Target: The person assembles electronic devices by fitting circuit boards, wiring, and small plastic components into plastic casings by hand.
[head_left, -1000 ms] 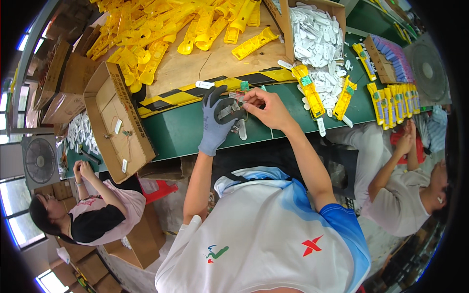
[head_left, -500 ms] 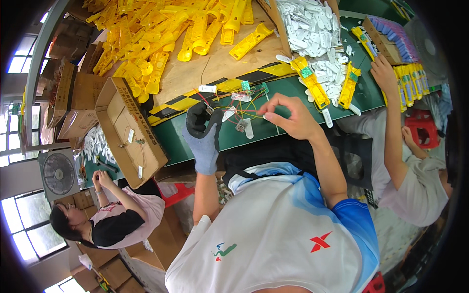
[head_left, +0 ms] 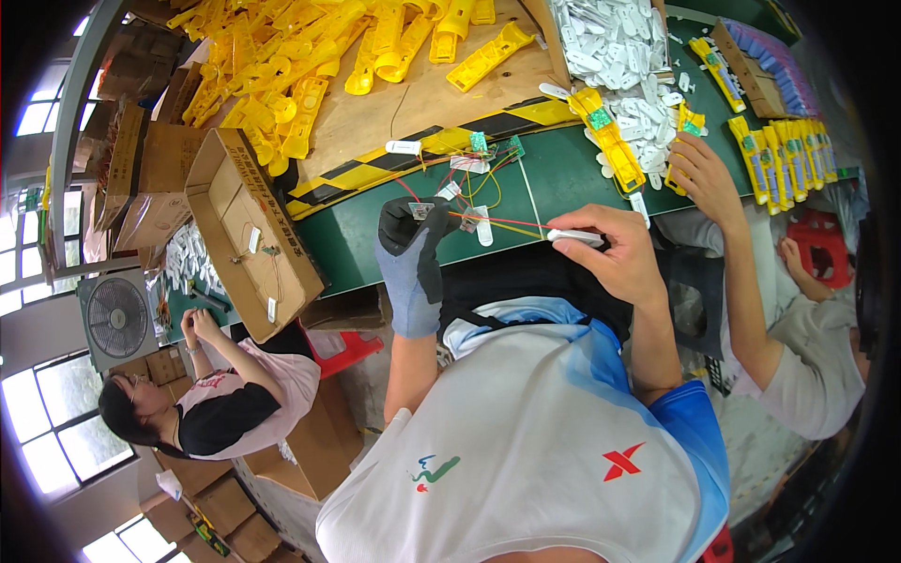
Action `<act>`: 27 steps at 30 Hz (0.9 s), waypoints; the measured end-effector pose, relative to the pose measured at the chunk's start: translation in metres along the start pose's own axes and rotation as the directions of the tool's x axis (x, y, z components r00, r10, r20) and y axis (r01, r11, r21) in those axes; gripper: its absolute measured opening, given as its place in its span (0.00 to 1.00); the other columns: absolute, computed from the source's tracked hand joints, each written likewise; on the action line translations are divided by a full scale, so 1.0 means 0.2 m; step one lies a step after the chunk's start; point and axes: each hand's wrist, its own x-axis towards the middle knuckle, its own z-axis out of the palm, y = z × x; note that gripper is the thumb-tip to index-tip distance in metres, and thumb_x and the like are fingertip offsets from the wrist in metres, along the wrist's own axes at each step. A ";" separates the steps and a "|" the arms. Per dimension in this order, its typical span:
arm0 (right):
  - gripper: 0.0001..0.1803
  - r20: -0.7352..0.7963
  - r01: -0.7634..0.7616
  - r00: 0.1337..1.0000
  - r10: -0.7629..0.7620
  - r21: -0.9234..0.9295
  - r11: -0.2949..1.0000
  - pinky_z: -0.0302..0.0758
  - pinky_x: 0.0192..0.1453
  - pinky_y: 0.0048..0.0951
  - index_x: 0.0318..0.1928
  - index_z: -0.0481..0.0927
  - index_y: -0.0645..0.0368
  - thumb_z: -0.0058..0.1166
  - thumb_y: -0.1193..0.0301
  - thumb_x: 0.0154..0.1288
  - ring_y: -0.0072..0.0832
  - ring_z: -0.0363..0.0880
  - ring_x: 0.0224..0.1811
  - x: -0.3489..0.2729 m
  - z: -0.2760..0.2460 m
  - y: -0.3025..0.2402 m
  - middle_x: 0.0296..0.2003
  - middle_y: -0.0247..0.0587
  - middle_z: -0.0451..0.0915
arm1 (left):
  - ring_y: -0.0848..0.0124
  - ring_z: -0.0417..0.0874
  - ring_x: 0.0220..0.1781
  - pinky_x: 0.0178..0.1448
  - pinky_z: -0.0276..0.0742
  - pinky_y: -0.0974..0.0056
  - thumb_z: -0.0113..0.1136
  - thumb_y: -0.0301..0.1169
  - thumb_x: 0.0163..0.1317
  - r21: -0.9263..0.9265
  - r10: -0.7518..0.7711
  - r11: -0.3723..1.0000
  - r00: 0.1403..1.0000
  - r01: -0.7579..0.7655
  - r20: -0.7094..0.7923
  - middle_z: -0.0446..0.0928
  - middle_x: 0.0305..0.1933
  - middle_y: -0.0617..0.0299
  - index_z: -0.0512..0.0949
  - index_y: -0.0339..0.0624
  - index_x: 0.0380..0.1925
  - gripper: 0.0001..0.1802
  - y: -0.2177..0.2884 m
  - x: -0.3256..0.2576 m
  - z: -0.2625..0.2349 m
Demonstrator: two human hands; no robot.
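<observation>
Grey-gloved left hand (head_left: 410,251), curled, grips a metal part (head_left: 421,211) mid-frame; right hand (head_left: 618,251), nearly closed, pinches a white piece (head_left: 573,236).

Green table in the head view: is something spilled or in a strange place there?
Possibly spilled: many white pieces lie in a loose heap on the green table, in front of the cardboard box that holds more of them, as if they slid out. The white piece in the right hand shows no clear damage.
</observation>
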 end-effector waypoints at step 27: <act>0.19 0.141 0.204 0.975 -0.173 -0.243 0.948 0.79 0.40 0.32 0.42 0.84 0.61 0.71 0.77 0.46 0.38 0.82 0.36 0.00 0.09 -0.19 0.38 0.42 0.83 | 0.70 0.83 0.32 0.38 0.79 0.68 0.70 0.22 0.53 0.573 0.329 0.767 0.944 -0.288 0.034 0.82 0.38 0.55 0.75 0.36 0.54 0.26 0.11 -0.26 0.01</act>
